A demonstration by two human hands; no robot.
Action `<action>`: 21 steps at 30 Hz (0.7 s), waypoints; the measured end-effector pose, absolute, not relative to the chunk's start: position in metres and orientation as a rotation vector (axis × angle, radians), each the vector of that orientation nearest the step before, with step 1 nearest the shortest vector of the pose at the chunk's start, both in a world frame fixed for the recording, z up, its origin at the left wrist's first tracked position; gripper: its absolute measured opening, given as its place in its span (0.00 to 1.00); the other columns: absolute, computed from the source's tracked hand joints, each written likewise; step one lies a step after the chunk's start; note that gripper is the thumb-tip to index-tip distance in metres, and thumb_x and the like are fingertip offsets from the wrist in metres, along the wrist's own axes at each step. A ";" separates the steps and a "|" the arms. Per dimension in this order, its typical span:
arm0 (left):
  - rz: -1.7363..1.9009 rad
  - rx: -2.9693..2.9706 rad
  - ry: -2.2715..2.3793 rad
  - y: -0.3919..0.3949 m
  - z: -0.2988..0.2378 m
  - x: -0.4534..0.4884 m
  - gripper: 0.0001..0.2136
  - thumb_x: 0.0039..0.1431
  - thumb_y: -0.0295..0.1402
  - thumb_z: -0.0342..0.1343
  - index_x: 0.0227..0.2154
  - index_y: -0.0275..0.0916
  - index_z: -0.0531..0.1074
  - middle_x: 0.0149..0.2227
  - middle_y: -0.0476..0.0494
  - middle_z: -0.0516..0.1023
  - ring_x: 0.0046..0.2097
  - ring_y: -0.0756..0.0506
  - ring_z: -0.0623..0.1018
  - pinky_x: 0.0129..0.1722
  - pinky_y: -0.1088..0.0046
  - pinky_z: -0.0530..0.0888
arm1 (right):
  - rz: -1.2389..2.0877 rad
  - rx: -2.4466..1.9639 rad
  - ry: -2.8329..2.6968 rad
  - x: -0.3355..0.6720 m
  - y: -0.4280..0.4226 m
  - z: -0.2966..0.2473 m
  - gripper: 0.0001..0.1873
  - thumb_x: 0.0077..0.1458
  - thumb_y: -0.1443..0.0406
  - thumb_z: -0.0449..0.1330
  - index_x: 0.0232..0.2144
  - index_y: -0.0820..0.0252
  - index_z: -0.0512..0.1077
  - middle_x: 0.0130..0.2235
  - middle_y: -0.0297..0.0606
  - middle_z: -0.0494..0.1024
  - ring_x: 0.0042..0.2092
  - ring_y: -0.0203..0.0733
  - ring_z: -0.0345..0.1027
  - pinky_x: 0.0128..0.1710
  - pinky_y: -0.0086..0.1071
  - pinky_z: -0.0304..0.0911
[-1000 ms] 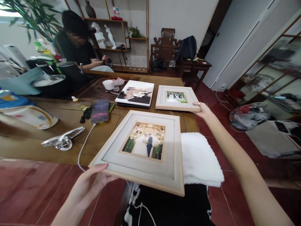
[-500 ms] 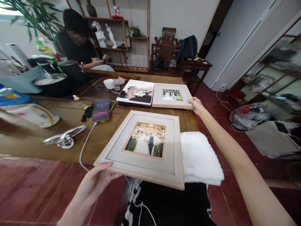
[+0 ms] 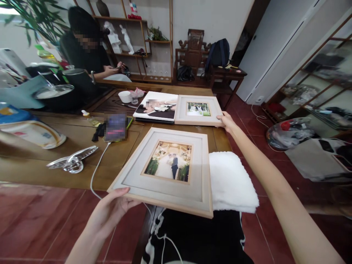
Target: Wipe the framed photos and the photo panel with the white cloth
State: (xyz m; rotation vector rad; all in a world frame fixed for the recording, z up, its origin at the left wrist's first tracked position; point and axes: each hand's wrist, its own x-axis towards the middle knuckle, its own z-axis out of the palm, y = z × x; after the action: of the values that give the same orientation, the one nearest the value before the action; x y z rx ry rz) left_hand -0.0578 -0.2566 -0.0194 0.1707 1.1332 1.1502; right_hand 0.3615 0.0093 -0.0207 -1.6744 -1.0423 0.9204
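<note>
My left hand grips the lower left corner of a large pale wooden picture frame, thumb on top and fingers beneath. Its photo shows a couple in a white gown and dark suit. Farther off on the table, my right hand is closed on the right edge of a second picture frame, whose photo has greenery in it. That second frame lies against a white-covered photo album. Under the right side of the near frame is a folded white towel.
On the wooden table are a phone with a white cable, a silver hair claw, a small dropper bottle, a white cup and a blue-and-white package. Across it sits a person. A wooden chair stands behind.
The whole view has shifted slightly, so things appear a little farther left and higher. Both hands keep their holds on the two frames.
</note>
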 end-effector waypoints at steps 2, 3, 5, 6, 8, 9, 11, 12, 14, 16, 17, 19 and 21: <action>1.145 0.179 1.133 -0.257 -0.018 -0.057 0.23 0.43 0.18 0.59 0.45 0.37 0.77 0.36 0.39 0.83 0.35 0.36 0.82 0.35 0.57 0.81 | 0.882 -1.702 -1.088 0.362 0.009 -0.022 0.19 0.61 0.59 0.57 0.52 0.60 0.67 0.52 0.43 0.70 0.47 0.45 0.69 0.45 0.45 0.69; 1.143 0.185 1.134 -0.257 -0.017 -0.056 0.22 0.43 0.18 0.59 0.45 0.37 0.77 0.36 0.39 0.83 0.36 0.36 0.82 0.35 0.57 0.81 | 0.858 -1.718 -1.116 0.363 0.009 -0.021 0.19 0.61 0.59 0.57 0.52 0.61 0.67 0.52 0.43 0.70 0.47 0.45 0.69 0.44 0.45 0.69; 1.141 0.190 1.136 -0.257 -0.016 -0.056 0.22 0.44 0.18 0.59 0.45 0.37 0.77 0.36 0.39 0.83 0.36 0.36 0.82 0.35 0.58 0.81 | 0.786 -1.750 -1.181 0.364 0.007 -0.019 0.17 0.60 0.61 0.59 0.50 0.61 0.68 0.50 0.43 0.71 0.47 0.46 0.69 0.45 0.45 0.68; 1.142 0.190 1.141 -0.257 -0.015 -0.056 0.22 0.44 0.18 0.59 0.45 0.37 0.77 0.36 0.39 0.83 0.35 0.36 0.82 0.35 0.58 0.82 | 0.737 -1.765 -1.218 0.365 0.006 -0.017 0.17 0.57 0.63 0.61 0.48 0.61 0.69 0.49 0.43 0.72 0.48 0.48 0.68 0.47 0.46 0.67; 1.149 0.184 1.153 -0.257 -0.015 -0.056 0.22 0.43 0.18 0.59 0.45 0.37 0.77 0.35 0.39 0.83 0.35 0.36 0.83 0.34 0.58 0.82 | 0.621 -1.782 -1.301 0.365 -0.001 -0.011 0.17 0.50 0.68 0.64 0.45 0.61 0.71 0.49 0.45 0.73 0.52 0.55 0.64 0.53 0.51 0.61; 1.153 0.179 1.157 -0.258 -0.015 -0.056 0.23 0.43 0.17 0.59 0.45 0.37 0.77 0.34 0.40 0.83 0.34 0.36 0.83 0.34 0.58 0.82 | 0.562 -1.778 -1.347 0.364 -0.007 -0.007 0.19 0.47 0.69 0.64 0.44 0.62 0.72 0.49 0.47 0.72 0.55 0.57 0.61 0.57 0.52 0.56; 1.171 0.171 1.155 -0.258 -0.016 -0.056 0.24 0.42 0.17 0.59 0.45 0.38 0.77 0.34 0.41 0.83 0.34 0.36 0.82 0.34 0.58 0.82 | 0.471 -1.747 -1.434 0.357 -0.026 0.003 0.23 0.46 0.70 0.64 0.47 0.61 0.71 0.53 0.48 0.69 0.60 0.59 0.54 0.62 0.52 0.46; 1.182 0.170 1.151 -0.258 -0.016 -0.055 0.24 0.42 0.17 0.59 0.45 0.38 0.77 0.34 0.41 0.83 0.34 0.37 0.82 0.34 0.58 0.82 | 0.428 -1.709 -1.499 0.353 -0.041 0.008 0.24 0.47 0.69 0.64 0.49 0.60 0.70 0.55 0.48 0.67 0.61 0.58 0.52 0.63 0.51 0.44; 1.210 0.177 1.145 -0.259 -0.016 -0.054 0.24 0.41 0.17 0.60 0.45 0.39 0.77 0.33 0.43 0.83 0.33 0.38 0.82 0.33 0.58 0.82 | 0.378 -1.611 -1.637 0.341 -0.081 0.021 0.23 0.50 0.66 0.62 0.50 0.55 0.69 0.56 0.43 0.66 0.60 0.53 0.56 0.62 0.47 0.48; 1.235 0.187 1.139 -0.260 -0.015 -0.053 0.24 0.41 0.17 0.60 0.44 0.39 0.77 0.33 0.43 0.83 0.34 0.38 0.82 0.33 0.59 0.82 | 0.245 -1.365 -1.935 0.327 -0.131 0.035 0.17 0.57 0.64 0.58 0.49 0.54 0.69 0.54 0.43 0.68 0.57 0.51 0.60 0.59 0.46 0.54; 1.242 0.189 1.137 -0.260 -0.015 -0.052 0.23 0.41 0.17 0.60 0.43 0.39 0.77 0.34 0.44 0.83 0.34 0.38 0.82 0.33 0.59 0.82 | 0.235 -1.274 -2.028 0.321 -0.158 0.040 0.13 0.58 0.64 0.56 0.46 0.53 0.69 0.51 0.41 0.70 0.55 0.49 0.63 0.58 0.45 0.57; 1.247 0.190 1.134 -0.261 -0.017 -0.051 0.22 0.42 0.17 0.60 0.42 0.39 0.77 0.34 0.44 0.83 0.35 0.39 0.82 0.34 0.62 0.82 | 0.262 -1.169 -2.151 0.311 -0.209 0.046 0.05 0.59 0.66 0.56 0.39 0.52 0.69 0.48 0.40 0.72 0.52 0.47 0.66 0.54 0.43 0.62; 1.259 0.203 1.135 -0.262 -0.019 -0.051 0.20 0.42 0.18 0.61 0.42 0.39 0.78 0.34 0.45 0.83 0.33 0.41 0.82 0.33 0.64 0.82 | 0.234 -1.073 -2.240 0.303 -0.251 0.043 0.04 0.57 0.68 0.58 0.33 0.53 0.66 0.45 0.39 0.74 0.53 0.49 0.65 0.53 0.45 0.63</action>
State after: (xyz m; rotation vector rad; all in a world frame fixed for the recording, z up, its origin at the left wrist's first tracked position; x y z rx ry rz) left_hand -0.0508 -0.2618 -0.0191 0.2032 1.1349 1.2595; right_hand 0.3031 -0.2509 0.0428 -1.0733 -2.2404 0.2339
